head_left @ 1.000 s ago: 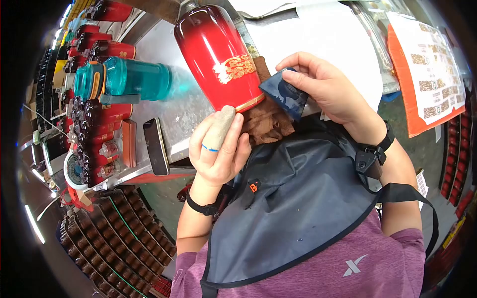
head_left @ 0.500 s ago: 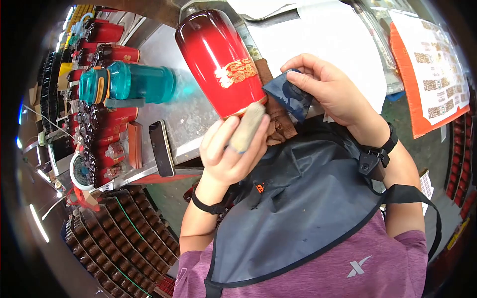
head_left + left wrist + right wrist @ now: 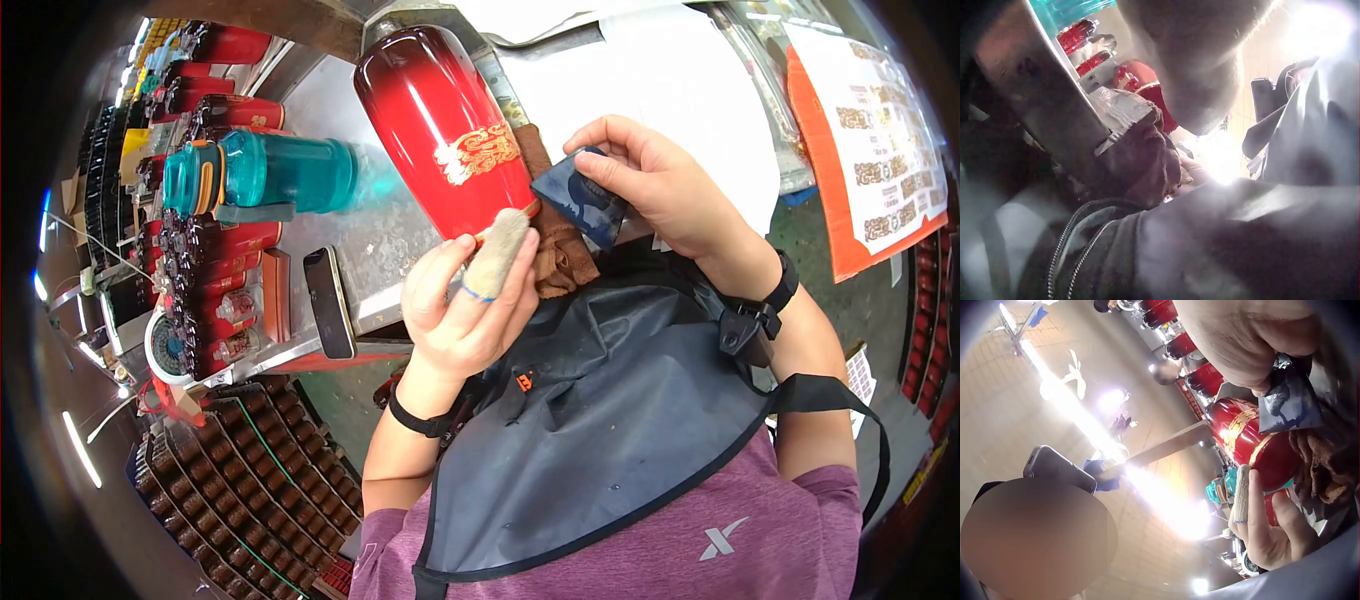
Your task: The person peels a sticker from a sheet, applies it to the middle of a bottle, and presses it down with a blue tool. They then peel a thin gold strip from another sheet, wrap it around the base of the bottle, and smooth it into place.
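A glossy red bottle with a dark shoulder (image 3: 430, 110) and a gold emblem (image 3: 475, 152) lies tilted on the metal table. At its base end is my left hand (image 3: 465, 310), fingers fairly straight, a beige cover (image 3: 495, 258) on one finger; fingertips touch or nearly touch the base. My right hand (image 3: 665, 190) pinches a dark blue patterned sheet (image 3: 585, 200) between thumb and fingers, just beside the base. In the right wrist view the sheet (image 3: 1288, 403) hangs over the bottle (image 3: 1272, 456). Part of the brown cloth (image 3: 565, 265) is hidden behind the bottle.
A teal water bottle (image 3: 290, 172) and a phone (image 3: 329, 303) lie on the left of the table (image 3: 340, 110), beyond them rows of red bottles (image 3: 235, 108). White paper (image 3: 650, 80) lies behind my right hand; a printed sheet in an orange folder (image 3: 875, 150) is at right.
My left hand has moved right and slightly up along the bottle's base, its covered finger now more to the right. My right hand keeps its pinch on the blue sheet, nearly still.
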`<action>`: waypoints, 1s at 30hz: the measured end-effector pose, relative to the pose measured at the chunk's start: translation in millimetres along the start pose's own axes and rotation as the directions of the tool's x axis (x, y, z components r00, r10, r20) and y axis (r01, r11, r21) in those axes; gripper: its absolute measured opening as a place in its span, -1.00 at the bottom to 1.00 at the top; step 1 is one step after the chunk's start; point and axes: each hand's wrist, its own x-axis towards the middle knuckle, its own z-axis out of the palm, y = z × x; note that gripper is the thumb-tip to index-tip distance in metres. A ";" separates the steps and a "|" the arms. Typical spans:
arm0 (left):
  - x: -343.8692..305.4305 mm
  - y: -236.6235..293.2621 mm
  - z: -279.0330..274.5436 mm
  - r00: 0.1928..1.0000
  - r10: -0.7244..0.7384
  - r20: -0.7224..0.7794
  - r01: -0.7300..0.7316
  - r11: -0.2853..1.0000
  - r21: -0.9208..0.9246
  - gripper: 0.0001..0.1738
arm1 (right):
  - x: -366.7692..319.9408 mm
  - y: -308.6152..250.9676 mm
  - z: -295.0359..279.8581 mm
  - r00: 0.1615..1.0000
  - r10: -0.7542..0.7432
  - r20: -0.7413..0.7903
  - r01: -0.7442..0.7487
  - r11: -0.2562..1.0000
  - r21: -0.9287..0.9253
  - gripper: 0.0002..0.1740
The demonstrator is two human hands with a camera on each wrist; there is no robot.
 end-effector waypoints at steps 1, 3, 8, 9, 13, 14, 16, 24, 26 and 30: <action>3.3 1.9 2.1 1.000 0.000 -0.001 0.000 1.000 0.000 -0.57 | -0.1 0.6 0.1 1.000 -0.003 0.001 0.003 1.000 0.008 -0.75; 9.9 6.0 5.4 1.000 0.006 0.029 -0.007 1.000 0.028 -0.60 | -2.3 -3.2 0.2 1.000 0.012 0.010 -0.012 1.000 -0.010 -0.76; 1.8 0.9 6.6 0.997 0.077 -0.024 -0.078 0.997 -0.014 -0.60 | -5.3 -11.3 -4.9 0.999 0.037 0.007 -0.037 0.999 -0.014 -0.77; -3.4 0.0 1.9 0.999 0.036 -0.035 -0.038 0.997 -0.068 -0.61 | -5.9 -14.2 -7.6 1.000 0.018 -0.002 -0.018 0.999 -0.036 -0.77; -9.2 -4.0 -14.4 0.997 -0.080 0.024 0.081 0.993 -0.084 -0.63 | -0.3 -20.3 -16.6 0.997 -0.067 -0.046 0.061 0.990 -0.129 -0.77; -10.3 -4.8 -14.9 0.996 -0.087 0.025 0.089 0.990 -0.108 -0.62 | 1.2 -29.6 -19.7 0.998 -0.055 -0.022 0.050 0.983 -0.178 -0.76; -11.8 -7.0 -16.4 0.996 -0.088 0.024 0.091 0.985 -0.143 -0.61 | 14.5 -47.5 -22.8 0.998 -0.057 -0.029 0.048 0.968 -0.246 -0.69; -21.4 -11.1 -14.5 0.989 -0.143 -0.023 0.135 0.967 -0.215 -0.62 | 98.4 -82.5 -1.3 0.988 0.094 0.120 -0.030 0.892 -0.451 -0.39; -24.2 -10.2 -13.4 0.986 -0.164 -0.018 0.154 0.953 -0.260 -0.63 | 115.8 -70.5 3.9 0.944 0.136 0.302 -0.034 0.946 -0.322 -0.34; -25.1 -14.4 -12.3 0.987 -0.160 -0.027 0.147 0.954 -0.261 -0.64 | 121.3 -64.7 18.2 0.887 0.178 0.426 -0.083 0.969 -0.233 -0.43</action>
